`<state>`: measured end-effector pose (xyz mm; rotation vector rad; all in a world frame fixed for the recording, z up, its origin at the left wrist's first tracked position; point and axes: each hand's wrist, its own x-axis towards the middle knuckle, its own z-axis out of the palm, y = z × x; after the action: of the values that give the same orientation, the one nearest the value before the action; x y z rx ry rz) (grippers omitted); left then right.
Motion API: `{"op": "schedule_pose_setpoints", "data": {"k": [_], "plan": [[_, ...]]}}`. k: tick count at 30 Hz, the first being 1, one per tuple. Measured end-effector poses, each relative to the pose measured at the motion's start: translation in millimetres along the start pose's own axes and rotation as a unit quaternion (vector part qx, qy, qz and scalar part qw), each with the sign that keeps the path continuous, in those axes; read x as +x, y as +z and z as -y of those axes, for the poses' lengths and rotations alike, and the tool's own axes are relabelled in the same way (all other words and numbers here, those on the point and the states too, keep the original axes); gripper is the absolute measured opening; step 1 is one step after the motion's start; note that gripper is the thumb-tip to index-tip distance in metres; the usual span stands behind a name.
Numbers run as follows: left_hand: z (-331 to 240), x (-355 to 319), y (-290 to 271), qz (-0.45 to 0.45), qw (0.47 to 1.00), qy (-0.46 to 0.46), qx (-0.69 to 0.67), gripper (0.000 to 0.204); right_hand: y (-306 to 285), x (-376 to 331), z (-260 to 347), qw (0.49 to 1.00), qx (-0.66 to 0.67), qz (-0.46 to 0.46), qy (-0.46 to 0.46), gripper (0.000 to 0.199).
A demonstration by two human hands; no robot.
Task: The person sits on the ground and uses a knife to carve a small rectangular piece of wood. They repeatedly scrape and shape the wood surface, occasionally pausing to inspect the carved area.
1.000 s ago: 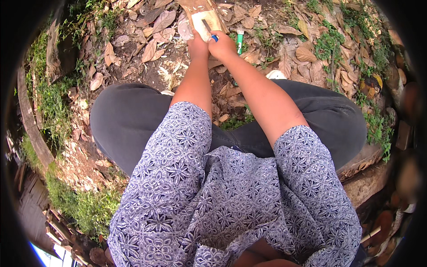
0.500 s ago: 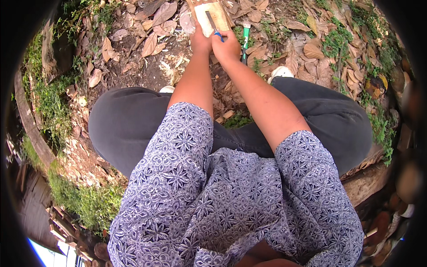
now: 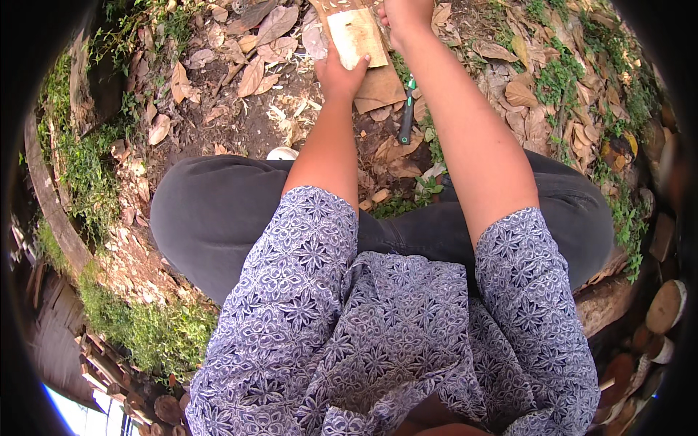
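Observation:
My left hand (image 3: 342, 74) is closed on the near left corner of a pale, squarish wood block (image 3: 359, 40), its thumb lying over the near edge. The block rests on a longer brown wooden board (image 3: 380, 93) on the ground. Just right of the block, at the picture's upper edge, is my right hand (image 3: 407, 18), its fingers curled. Part of that hand is cut off, and what it holds cannot be made out. Below it, beside the board, lies a tool with a black and green handle (image 3: 407, 116); its upper end is hidden behind my right forearm.
Dry brown leaves (image 3: 276, 25) and pale wood shavings (image 3: 291, 120) litter the soil. My bent legs in dark trousers (image 3: 218, 207) frame the near side. Green plants (image 3: 556, 83) grow at right, and cut log ends (image 3: 665, 305) are stacked at the lower right.
My right hand has moved up and right, off the block. The blue-handled chisel it held over the block is no longer visible. The block has shifted slightly right, and more of the board shows.

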<state>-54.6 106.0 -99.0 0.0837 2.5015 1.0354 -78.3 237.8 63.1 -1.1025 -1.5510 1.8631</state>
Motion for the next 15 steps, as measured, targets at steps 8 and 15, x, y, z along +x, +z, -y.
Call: {"op": "schedule_pose_setpoints", "data": {"k": [8, 15], "plan": [[-18.5, 58.9, -18.8, -0.158, 0.951, 0.213, 0.161, 0.072, -62.1, -59.5, -136.2, 0.962, -0.258, 0.015, 0.085, 0.04], [4.3, 47.3, -1.7, -0.056, 0.998, 0.033, 0.026, 0.087, -67.0, -85.3, -109.5, 0.945, -0.297, 0.068, 0.122, 0.043]]}}
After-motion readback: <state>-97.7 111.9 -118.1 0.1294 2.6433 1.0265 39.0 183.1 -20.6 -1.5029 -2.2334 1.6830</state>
